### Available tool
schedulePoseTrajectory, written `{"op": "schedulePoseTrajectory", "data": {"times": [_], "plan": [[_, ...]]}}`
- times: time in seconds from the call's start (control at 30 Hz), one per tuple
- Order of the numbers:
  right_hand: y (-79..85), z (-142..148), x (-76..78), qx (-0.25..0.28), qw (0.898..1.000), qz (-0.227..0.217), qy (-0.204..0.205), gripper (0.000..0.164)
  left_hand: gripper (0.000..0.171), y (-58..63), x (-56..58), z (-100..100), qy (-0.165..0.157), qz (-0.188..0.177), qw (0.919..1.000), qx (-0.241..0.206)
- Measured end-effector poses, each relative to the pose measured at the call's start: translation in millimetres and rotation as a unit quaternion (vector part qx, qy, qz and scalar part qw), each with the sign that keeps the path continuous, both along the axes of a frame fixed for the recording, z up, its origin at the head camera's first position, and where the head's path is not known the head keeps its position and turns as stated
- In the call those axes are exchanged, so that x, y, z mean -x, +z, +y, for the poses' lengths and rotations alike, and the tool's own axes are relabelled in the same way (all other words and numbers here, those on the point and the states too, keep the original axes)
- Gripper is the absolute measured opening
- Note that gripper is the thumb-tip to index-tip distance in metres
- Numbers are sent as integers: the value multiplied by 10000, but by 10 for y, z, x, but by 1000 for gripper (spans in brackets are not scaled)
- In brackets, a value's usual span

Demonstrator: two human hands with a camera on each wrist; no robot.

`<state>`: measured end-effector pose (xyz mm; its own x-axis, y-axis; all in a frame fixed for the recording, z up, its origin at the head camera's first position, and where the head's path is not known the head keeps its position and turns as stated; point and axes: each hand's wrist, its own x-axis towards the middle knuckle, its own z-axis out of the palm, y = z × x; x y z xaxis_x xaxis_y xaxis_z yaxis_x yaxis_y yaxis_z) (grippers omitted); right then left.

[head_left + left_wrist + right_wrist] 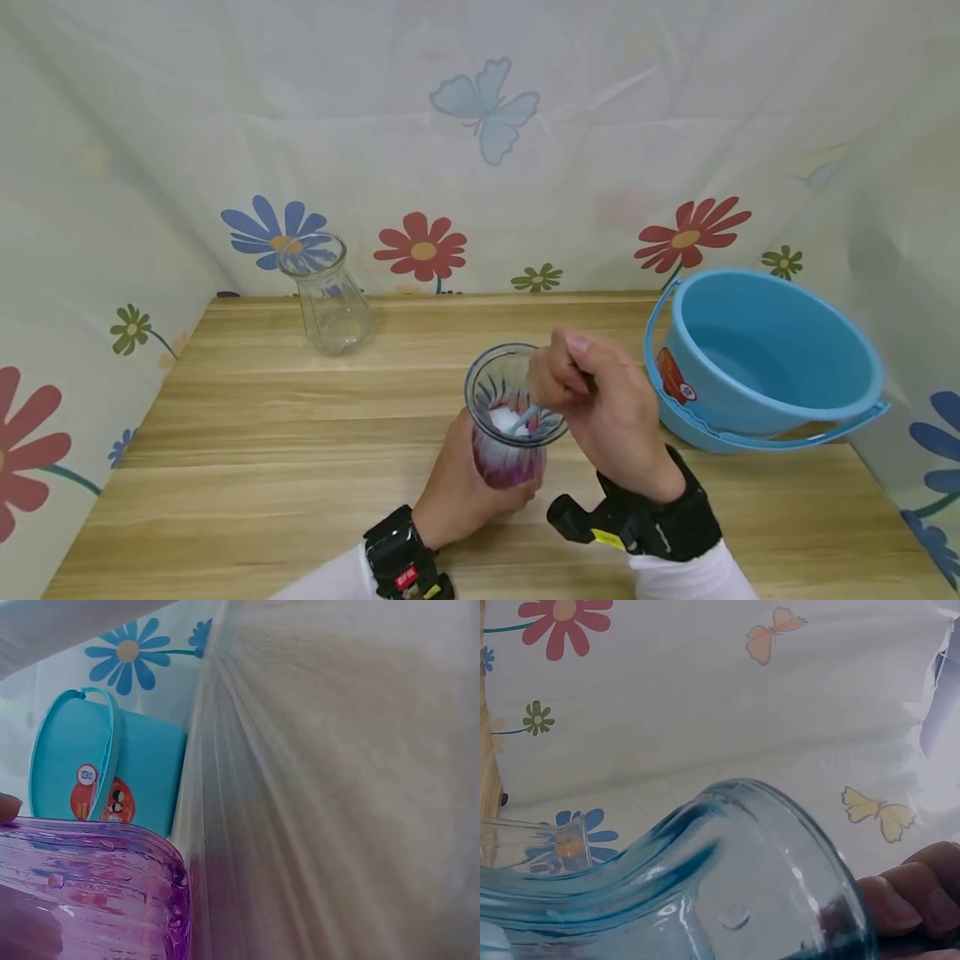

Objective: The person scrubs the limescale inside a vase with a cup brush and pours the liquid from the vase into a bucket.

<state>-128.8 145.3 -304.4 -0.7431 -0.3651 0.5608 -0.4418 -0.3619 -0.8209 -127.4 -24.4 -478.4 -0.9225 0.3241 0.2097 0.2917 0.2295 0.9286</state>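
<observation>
My left hand [461,492] grips a ribbed glass vase [504,462], bluish at its flared rim and purple toward the base. The vase stands tilted over the table; its purple lower end [112,892] fills the corner of the left wrist view. Above its mouth, my right hand [603,408] is curled round the light-blue handle of a cleaning brush [504,419]. The brush's white head sits inside the vase, and most of the handle is hidden by the hand. The right wrist view shows the rim close up, with right fingertips [892,904] beside it.
A clear glass vase [335,315] stands at the back left of the wooden table [262,467]. On the right is a light-blue bucket [697,400] with its handle lowered. A flower-printed curtain [337,150] encloses the back and sides.
</observation>
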Motion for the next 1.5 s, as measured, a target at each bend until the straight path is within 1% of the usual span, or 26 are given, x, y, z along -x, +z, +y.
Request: {"op": "schedulePoseTrajectory", "data": {"times": [0.17, 0.27, 0.37, 0.63, 0.87, 0.97, 1.13, 1.27, 1.37, 1.5], "plan": [[3, 1, -32, 247, 9997, -4, 56, 37, 99, 5, 6, 17, 10, 122, 9999, -14], [-6, -17, -26, 209, 9997, 31, 91, 38, 97, 12, 8, 28, 14, 114, 9999, -17], [-9, -48, -15, 88, 9998, 101, 117, 38, 96, 11, 13, 24, 5, 55, 10000, 3], [-13, -71, -15, -219, 9997, 15, 48, 39, 99, -1, 11, -3, -28, -40, 10000, -25], [-32, -56, -14, -541, 9985, 26, -24, 40, 102, -2, 13, -5, -55, 28, 10000, 69], [-33, -48, -14, -667, 9978, 63, -3, 40, 102, 11, 15, -2, -109, 51, 9999, 36], [-20, -42, -10, -764, 9971, 40, 46, 40, 101, 17, 22, 2, -88, 124, 9999, 45], [-16, -41, -14, -752, 9972, -5, 55, 40, 101, 4, 25, 3, -76, 178, 9998, 70], [-20, -46, -17, -663, 9978, -5, 66, 40, 101, -3, 19, 3, -54, 128, 9999, 77], [-26, -45, -15, -506, 9986, -117, 71, 41, 100, -3, 11, 1, -31, 1, 10000, 63]]}}
